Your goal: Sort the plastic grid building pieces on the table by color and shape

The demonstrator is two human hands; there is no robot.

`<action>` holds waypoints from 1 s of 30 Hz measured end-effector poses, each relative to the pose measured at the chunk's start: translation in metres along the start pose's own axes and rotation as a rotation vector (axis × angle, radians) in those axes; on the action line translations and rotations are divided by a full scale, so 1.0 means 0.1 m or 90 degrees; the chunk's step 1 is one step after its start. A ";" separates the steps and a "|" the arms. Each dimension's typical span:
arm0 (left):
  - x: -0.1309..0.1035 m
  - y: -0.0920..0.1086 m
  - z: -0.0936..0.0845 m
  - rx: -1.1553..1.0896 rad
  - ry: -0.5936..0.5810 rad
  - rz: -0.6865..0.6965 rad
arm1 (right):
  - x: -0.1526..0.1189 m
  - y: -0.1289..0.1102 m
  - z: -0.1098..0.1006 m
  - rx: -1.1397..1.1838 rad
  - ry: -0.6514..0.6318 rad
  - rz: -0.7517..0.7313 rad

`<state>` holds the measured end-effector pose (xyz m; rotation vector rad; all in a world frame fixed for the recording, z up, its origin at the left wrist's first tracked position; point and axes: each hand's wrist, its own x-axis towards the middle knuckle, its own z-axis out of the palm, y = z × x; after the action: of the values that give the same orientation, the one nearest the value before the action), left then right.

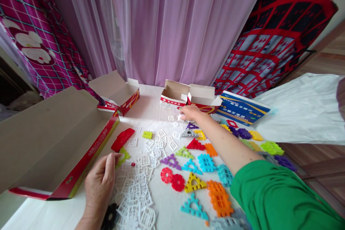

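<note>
My right hand [190, 113] reaches far across the table with its fingers closed on a small white plastic piece [179, 117], in front of the small red boxes. Another white window-shaped piece [170, 118] lies just left of it. My left hand [100, 178] is low on the left, fingers curled, its fingertips against a lime green toothed building piece [123, 156]. Whether anything sits inside those fingers is hidden. Beside this hand spreads a heap of white lattice window pieces [137, 183]. A red curved piece [123, 139] lies just beyond it.
A large open carton [91, 151] fills the left side. Smaller open boxes [129, 102] [175, 93] [205, 99] stand at the back, with a blue box panel [244, 107] to the right. Colourful toothed pieces [206, 162] cover the right side under my right arm. A purple curtain [167, 25] hangs behind.
</note>
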<state>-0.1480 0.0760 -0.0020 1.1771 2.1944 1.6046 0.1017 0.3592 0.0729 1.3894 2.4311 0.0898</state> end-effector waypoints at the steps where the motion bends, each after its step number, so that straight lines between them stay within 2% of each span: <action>1: 0.00 -0.01 0.00 -0.001 -0.002 0.000 | 0.00 -0.01 0.00 0.000 -0.004 0.001; 7: -0.01 -0.02 0.00 -0.001 -0.002 -0.008 | 0.02 0.02 0.03 0.002 -0.021 0.005; 12: 0.00 -0.01 0.00 -0.002 -0.004 -0.009 | -0.11 0.03 0.02 0.029 0.051 0.007; 14: 0.00 -0.01 0.00 -0.004 -0.005 -0.010 | -0.23 -0.05 0.01 0.035 0.050 -0.016; 19: -0.01 -0.03 0.00 -0.002 -0.003 -0.005 | -0.57 -0.39 0.01 0.042 -0.023 -0.137; 25: 0.00 -0.03 0.00 -0.007 -0.001 -0.017 | -0.63 -0.68 0.00 -0.018 -0.069 -0.089; 27: 0.01 -0.02 0.00 -0.005 0.000 -0.019 | -0.58 -0.66 -0.01 -0.005 -0.075 -0.083; 30: 0.01 0.00 0.00 -0.007 -0.004 -0.020 | -0.49 -0.48 -0.03 0.071 -0.040 -0.056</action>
<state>-0.1489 0.0768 -0.0014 1.1366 2.1867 1.5965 0.0840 0.2930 0.0774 1.3080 2.4741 -0.1106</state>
